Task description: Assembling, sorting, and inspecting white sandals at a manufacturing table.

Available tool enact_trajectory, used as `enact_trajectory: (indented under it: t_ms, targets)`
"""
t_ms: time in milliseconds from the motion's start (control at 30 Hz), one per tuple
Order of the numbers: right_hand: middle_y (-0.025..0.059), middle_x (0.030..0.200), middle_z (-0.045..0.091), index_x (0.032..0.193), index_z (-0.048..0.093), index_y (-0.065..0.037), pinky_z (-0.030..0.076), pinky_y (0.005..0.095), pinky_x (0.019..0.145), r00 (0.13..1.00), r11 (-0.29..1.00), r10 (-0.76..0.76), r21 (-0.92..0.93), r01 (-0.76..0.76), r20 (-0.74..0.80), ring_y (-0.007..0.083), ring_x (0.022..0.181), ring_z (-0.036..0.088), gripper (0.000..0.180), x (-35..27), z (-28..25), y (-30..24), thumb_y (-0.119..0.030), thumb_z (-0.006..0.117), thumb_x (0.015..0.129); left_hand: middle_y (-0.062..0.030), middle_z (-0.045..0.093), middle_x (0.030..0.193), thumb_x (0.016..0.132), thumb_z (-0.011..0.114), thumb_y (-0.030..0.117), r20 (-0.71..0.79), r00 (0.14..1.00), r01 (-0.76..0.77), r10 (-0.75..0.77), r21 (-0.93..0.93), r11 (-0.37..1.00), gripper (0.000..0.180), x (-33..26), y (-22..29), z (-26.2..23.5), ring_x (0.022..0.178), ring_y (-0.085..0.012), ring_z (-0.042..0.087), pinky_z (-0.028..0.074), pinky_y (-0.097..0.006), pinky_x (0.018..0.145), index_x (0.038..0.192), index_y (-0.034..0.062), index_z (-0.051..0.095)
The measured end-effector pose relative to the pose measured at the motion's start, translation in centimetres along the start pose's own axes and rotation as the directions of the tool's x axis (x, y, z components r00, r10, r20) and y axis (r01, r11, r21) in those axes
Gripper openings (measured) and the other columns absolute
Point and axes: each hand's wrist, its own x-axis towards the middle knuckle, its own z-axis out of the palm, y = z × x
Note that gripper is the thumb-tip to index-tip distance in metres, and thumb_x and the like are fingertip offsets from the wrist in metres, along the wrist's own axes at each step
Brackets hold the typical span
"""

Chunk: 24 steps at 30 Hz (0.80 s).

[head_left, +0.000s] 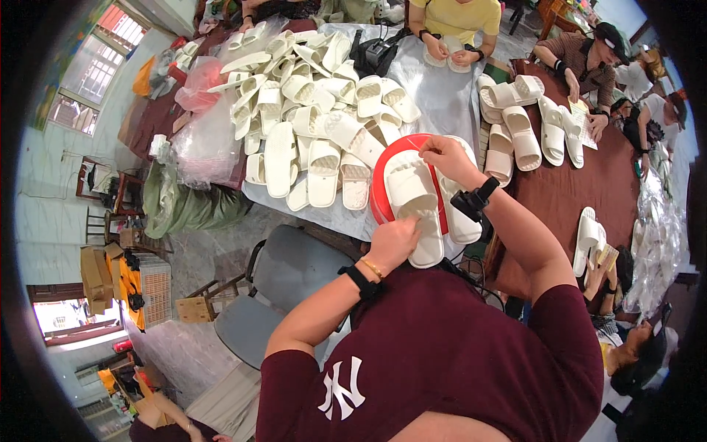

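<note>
A cream slide slipper (413, 193) lies toe-away in front of me on a round red disc-like piece (378, 193), its heel toward my body. Its mate, a second cream slipper (462, 222), lies just to the right, partly covered by my right forearm. My left hand (395, 241) is closed at the left side of the first slipper, fingers over its footbed; whatever they pinch is hidden. Above the slipper's toe end, my right hand (447, 159) is closed with fingertips together. A faint thin line shows near those fingertips, too small to name.
A big heap of cream slippers (309, 110) covers the table to the left. More slippers (521, 136) sit on the brown table at right. A grey chair (294, 276) stands left of me. Across the table, a person in yellow (458, 22) handles slippers; others work at right.
</note>
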Motion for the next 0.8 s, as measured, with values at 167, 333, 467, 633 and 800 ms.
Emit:
enact_trajectory:
  t_ms: [167, 333, 467, 633, 800]
  targets:
    - [0.0073, 0.075, 0.065, 0.087, 0.065, 0.001, 0.047, 0.0276, 0.065, 1.000, 1.000, 0.000, -0.021, 0.000, -0.014, 0.0134, 0.069, 0.059, 0.013, -0.1, 0.1, 0.1, -0.007, 0.060, 0.079, -0.0128, 0.064, 0.073, 0.080, 0.064, 0.024, 0.012, 0.994, -0.108, 0.108, 0.108, 0.988, 0.019, 2.6, 0.7, 1.5, 0.065, -0.0314, 0.063, 0.050, -0.041, 0.055, 0.086, 0.0064, 0.061]
    - [0.0072, 0.074, 0.065, 0.087, 0.065, 0.001, 0.047, 0.0275, 0.065, 1.000, 1.000, 0.003, 0.001, -0.003, -0.024, 0.0133, 0.069, 0.058, 0.013, -0.2, 0.3, -0.1, -0.007, 0.059, 0.079, -0.0125, 0.062, 0.068, 0.080, 0.063, 0.020, -0.040, 0.983, -0.165, 0.179, 0.233, 0.958, 0.015, 3.5, -0.5, 3.9, 0.059, -0.0301, 0.062, 0.049, -0.041, 0.051, 0.079, 0.0065, 0.057]
    - [0.0066, 0.074, 0.064, 0.087, 0.065, 0.001, 0.047, 0.0273, 0.064, 0.999, 0.999, -0.013, 0.028, 0.014, -0.035, 0.0129, 0.068, 0.058, 0.012, -0.2, 0.1, 0.4, -0.006, 0.059, 0.079, -0.0118, 0.060, 0.066, 0.081, 0.060, 0.017, -0.040, 0.977, -0.193, 0.209, 0.250, 0.949, 0.011, 3.2, -0.5, 3.8, 0.059, -0.0296, 0.062, 0.049, -0.040, 0.050, 0.077, 0.0069, 0.056]
    - [0.0059, 0.074, 0.064, 0.087, 0.064, 0.001, 0.047, 0.0271, 0.064, 1.000, 1.000, -0.015, 0.026, 0.015, -0.026, 0.0122, 0.068, 0.057, 0.012, -0.2, 0.0, 0.2, -0.006, 0.060, 0.079, -0.0112, 0.060, 0.068, 0.082, 0.055, 0.012, -0.073, 0.971, -0.200, 0.228, 0.276, 0.940, 0.007, 2.2, -0.5, 2.2, 0.060, -0.0278, 0.062, 0.049, -0.037, 0.051, 0.079, 0.0059, 0.055]
    - [0.0037, 0.075, 0.064, 0.088, 0.064, 0.001, 0.047, 0.0256, 0.065, 0.999, 0.996, -0.018, 0.091, 0.020, -0.028, 0.0103, 0.069, 0.056, 0.010, -0.4, -0.3, -0.3, -0.006, 0.059, 0.081, -0.0106, 0.061, 0.070, 0.080, 0.057, 0.011, -0.121, 0.968, -0.189, 0.219, 0.219, 0.957, 0.007, 1.6, 0.9, 0.1, 0.063, -0.0267, 0.063, 0.050, -0.035, 0.053, 0.084, 0.0057, 0.056]
